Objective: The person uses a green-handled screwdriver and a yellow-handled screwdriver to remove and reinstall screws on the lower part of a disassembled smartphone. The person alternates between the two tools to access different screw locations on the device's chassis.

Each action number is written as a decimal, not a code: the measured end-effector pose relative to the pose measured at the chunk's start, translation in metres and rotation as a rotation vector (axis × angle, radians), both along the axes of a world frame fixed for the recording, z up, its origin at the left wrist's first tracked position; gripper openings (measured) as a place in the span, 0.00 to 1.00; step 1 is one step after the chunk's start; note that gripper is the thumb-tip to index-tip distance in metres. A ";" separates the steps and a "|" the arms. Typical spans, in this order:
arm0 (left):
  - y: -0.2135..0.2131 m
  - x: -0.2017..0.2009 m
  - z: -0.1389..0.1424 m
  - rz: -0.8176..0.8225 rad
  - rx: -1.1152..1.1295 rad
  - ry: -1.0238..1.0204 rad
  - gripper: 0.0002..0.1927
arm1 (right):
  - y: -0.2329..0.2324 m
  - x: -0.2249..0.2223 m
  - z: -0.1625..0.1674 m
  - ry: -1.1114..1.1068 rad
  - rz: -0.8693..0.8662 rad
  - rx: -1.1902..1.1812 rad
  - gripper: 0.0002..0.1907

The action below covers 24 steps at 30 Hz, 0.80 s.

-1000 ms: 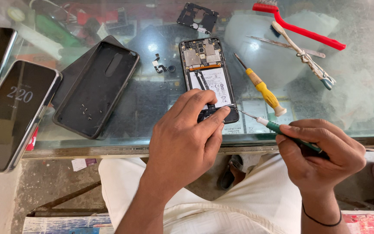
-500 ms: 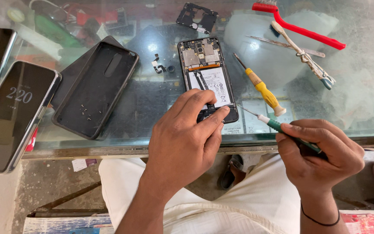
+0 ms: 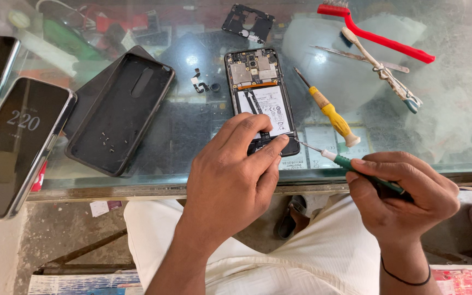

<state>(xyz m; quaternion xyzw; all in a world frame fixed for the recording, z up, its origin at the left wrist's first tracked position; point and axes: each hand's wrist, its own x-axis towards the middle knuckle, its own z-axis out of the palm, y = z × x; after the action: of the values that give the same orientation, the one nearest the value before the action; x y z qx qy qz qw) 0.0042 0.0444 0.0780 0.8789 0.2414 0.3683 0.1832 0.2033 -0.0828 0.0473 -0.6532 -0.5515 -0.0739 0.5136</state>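
An opened phone (image 3: 258, 90) with its back off lies on the glass counter (image 3: 203, 125), its battery and circuit board exposed. My left hand (image 3: 236, 180) rests over the phone's lower end, fingertips pinched on that bottom edge. My right hand (image 3: 400, 196) grips a green-handled screwdriver (image 3: 350, 164), whose thin tip points at the phone's lower right corner, close to my left fingertips.
A yellow-handled screwdriver (image 3: 331, 112) lies right of the phone. A black phone case (image 3: 121, 112) sits to the left, with two dark-screened phones (image 3: 20, 142) at the far left. A red brush (image 3: 375, 33), tweezers (image 3: 389, 76), a black frame part (image 3: 247, 22) and small loose parts (image 3: 203, 84) lie farther back.
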 end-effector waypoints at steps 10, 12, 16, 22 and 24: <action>0.000 0.000 0.000 0.006 0.002 0.002 0.12 | -0.002 0.002 -0.007 0.016 0.003 0.029 0.04; 0.000 0.000 0.000 0.011 0.004 -0.006 0.13 | -0.004 0.003 -0.010 0.066 -0.017 0.043 0.04; 0.000 0.001 -0.001 0.008 -0.016 0.003 0.13 | -0.009 0.002 -0.012 0.135 -0.174 0.073 0.07; 0.000 0.000 0.000 0.012 -0.010 0.000 0.12 | 0.009 0.015 0.005 -0.360 -0.274 -0.142 0.11; 0.000 0.001 0.000 0.008 -0.002 -0.005 0.12 | 0.018 0.015 0.011 -0.377 -0.258 -0.170 0.12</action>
<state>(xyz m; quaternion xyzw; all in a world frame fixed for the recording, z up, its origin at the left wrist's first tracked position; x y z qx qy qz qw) 0.0057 0.0444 0.0775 0.8769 0.2447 0.3709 0.1833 0.2183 -0.0646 0.0579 -0.7338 -0.5538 -0.2126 0.3312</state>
